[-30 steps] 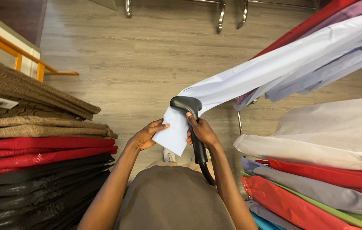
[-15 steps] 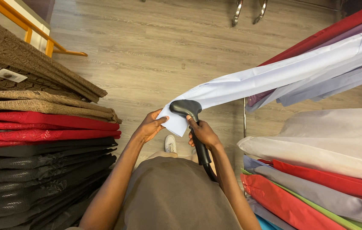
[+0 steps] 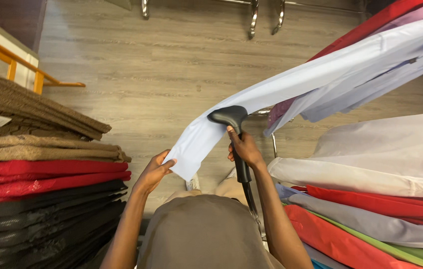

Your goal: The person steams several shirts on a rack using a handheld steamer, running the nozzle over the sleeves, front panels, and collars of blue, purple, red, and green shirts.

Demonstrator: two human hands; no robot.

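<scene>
The left hand (image 3: 155, 171) pinched the lower end of a long pale blue fabric sleeve (image 3: 271, 99), which stretched up and to the right from that hand toward the shirts hanging on a rack. The right hand (image 3: 244, 148) was closed around the handle of a black handheld garment steamer (image 3: 231, 130), whose wide head pressed against the sleeve just above and right of the left hand. Folded brown, red and black textiles (image 3: 42, 169) lay stacked at the left, above the grey wooden floor (image 3: 161, 65).
</scene>
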